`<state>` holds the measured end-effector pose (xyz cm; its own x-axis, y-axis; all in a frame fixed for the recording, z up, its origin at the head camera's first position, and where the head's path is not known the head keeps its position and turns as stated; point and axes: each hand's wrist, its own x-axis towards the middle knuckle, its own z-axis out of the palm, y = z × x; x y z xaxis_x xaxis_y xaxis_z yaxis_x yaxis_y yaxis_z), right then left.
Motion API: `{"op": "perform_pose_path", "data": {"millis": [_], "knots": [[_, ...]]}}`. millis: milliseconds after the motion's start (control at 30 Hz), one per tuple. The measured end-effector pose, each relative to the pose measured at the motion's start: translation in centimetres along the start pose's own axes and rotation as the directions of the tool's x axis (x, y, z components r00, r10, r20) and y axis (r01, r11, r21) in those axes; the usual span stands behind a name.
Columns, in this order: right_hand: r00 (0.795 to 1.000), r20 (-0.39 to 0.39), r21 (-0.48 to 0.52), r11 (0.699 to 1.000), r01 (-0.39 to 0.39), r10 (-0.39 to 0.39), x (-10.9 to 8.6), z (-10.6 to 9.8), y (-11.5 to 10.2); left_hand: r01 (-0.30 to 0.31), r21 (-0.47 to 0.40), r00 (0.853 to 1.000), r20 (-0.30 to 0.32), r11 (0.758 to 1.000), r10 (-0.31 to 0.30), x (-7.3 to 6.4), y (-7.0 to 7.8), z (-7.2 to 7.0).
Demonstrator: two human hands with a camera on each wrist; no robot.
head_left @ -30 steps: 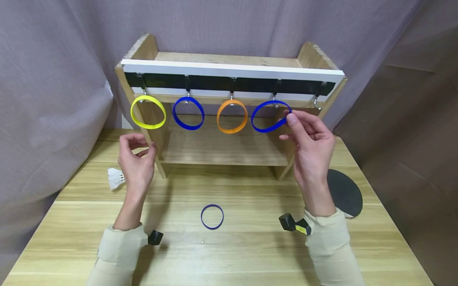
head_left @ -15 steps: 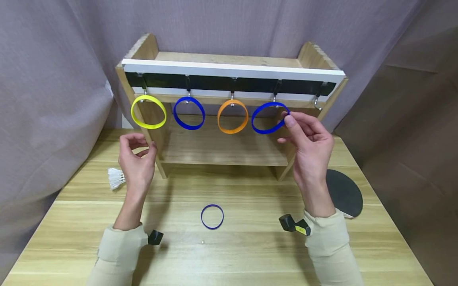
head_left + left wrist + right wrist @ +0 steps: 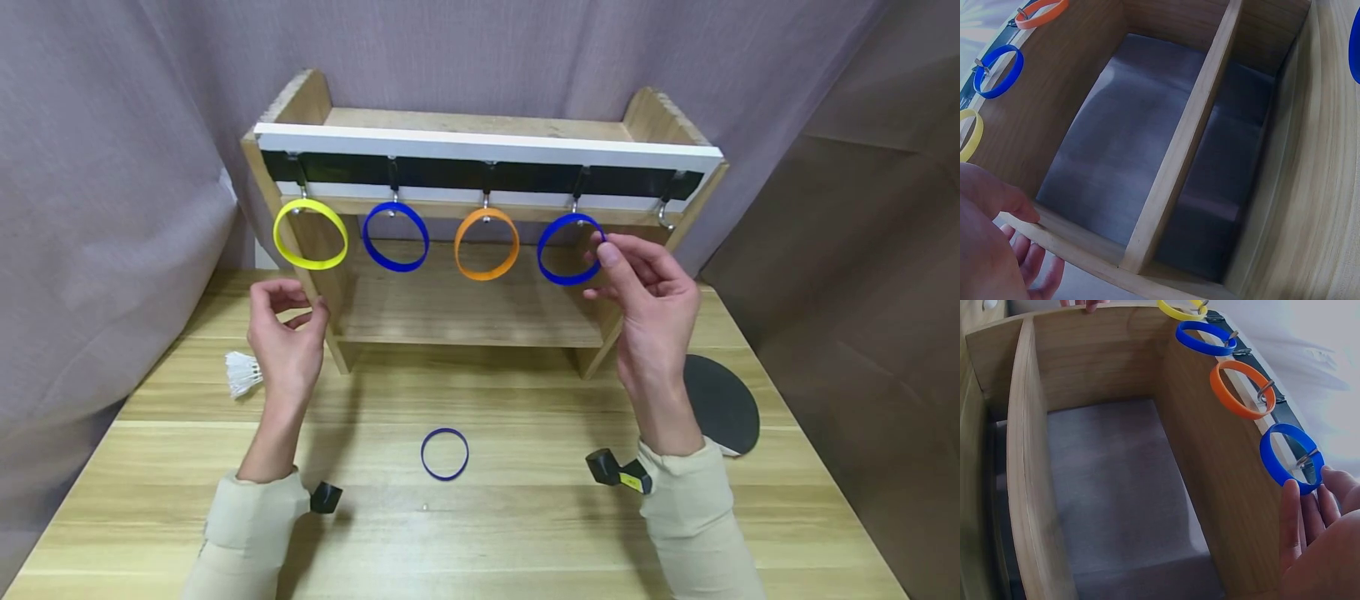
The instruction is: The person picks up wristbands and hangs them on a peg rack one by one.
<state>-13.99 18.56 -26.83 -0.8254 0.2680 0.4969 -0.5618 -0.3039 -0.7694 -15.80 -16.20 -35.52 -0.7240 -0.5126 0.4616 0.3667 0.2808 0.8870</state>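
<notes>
A blue silicone wristband (image 3: 557, 279) hangs from the fourth hook of the rack (image 3: 480, 173), looking nearly round. My right hand (image 3: 654, 308) pinches its right edge lightly between thumb and fingertips, as the right wrist view also shows. Yellow (image 3: 311, 265), blue (image 3: 396, 267) and orange (image 3: 486, 275) wristbands hang on the three hooks to the left. With the thumb inside and fingers outside, my left hand (image 3: 288, 342) grips the left side panel of the wooden shelf (image 3: 472, 333). In the left wrist view, that panel's edge (image 3: 1085, 256) runs between thumb and fingers.
The fifth hook (image 3: 665, 217) at the right carries no band. Another dark blue wristband (image 3: 446, 479) lies on the table (image 3: 510, 533). A shuttlecock (image 3: 242, 374) lies at the left, and a black table tennis bat (image 3: 722, 404) at the right, partly behind the right forearm. Curtains surround the table.
The blue band at my right hand was stretched into a slanted oval and has relaxed to a rounder shape. My right hand shifted slightly left and down; the left hand stayed put.
</notes>
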Motion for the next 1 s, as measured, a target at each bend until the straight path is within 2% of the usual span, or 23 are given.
{"op": "perform_pose_path", "data": {"millis": [233,400,467,533,600,633,700,733,800,867,900,967,1000], "knots": [[0.999,-0.031,-0.024,0.999,0.030,-0.031,-0.1,-0.7,0.0,0.004,-0.007,1.000,0.001,1.000,-0.004,0.0,0.0,0.1],[0.999,-0.047,-0.025,1.000,0.017,-0.019,-0.8,-2.0,0.2,0.003,-0.021,1.000,0.001,1.000,-0.003,-0.1,0.1,0.1],[0.999,-0.040,-0.066,0.998,-0.024,0.021,-1.2,-2.7,0.6,0.001,-0.027,1.000,-0.001,1.000,-0.001,-0.1,0.2,0.1],[0.997,-0.014,-0.153,0.985,-0.077,0.076,-1.6,-3.4,1.1,-0.002,-0.032,1.000,-0.005,0.999,0.001,-0.1,0.2,0.1],[0.988,0.032,-0.281,0.950,-0.139,0.154,-2.1,-4.2,1.7,-0.003,-0.034,1.000,-0.006,0.999,0.003,-0.2,0.2,0.1],[0.978,0.066,-0.355,0.920,-0.163,0.199,-2.3,-4.5,2.0,-0.004,-0.033,1.000,-0.006,0.999,0.004,-0.2,0.3,0.1],[0.939,0.159,-0.503,0.843,-0.190,0.306,-2.8,-4.9,2.6,-0.004,-0.032,1.000,-0.005,0.999,0.004,-0.2,0.3,0.1],[0.907,0.213,-0.575,0.797,-0.185,0.364,-3.1,-4.9,2.9,-0.004,-0.028,1.000,-0.004,1.000,0.004,-0.2,0.2,0.1],[0.821,0.316,-0.689,0.710,-0.147,0.476,-3.9,-4.6,3.6,0.000,-0.024,1.000,-0.004,1.000,0.000,-0.2,0.3,0.1],[0.727,0.404,-0.774,0.631,-0.051,0.555,-4.9,-3.8,4.6,0.004,-0.019,1.000,-0.003,1.000,-0.004,-0.2,0.3,0.0],[0.690,0.432,-0.800,0.600,-0.003,0.580,-5.5,-3.3,5.2,0.007,-0.016,1.000,-0.004,1.000,-0.007,-0.2,0.4,0.0],[0.636,0.463,-0.834,0.547,0.077,0.617,-6.8,-2.3,6.5,0.007,-0.016,1.000,-0.003,1.000,-0.007,-0.2,0.6,0.1],[0.622,0.472,-0.846,0.519,0.121,0.625,-7.4,-1.8,7.2,0.005,-0.016,1.000,-0.003,1.000,-0.005,-0.3,0.8,0.1]]}}
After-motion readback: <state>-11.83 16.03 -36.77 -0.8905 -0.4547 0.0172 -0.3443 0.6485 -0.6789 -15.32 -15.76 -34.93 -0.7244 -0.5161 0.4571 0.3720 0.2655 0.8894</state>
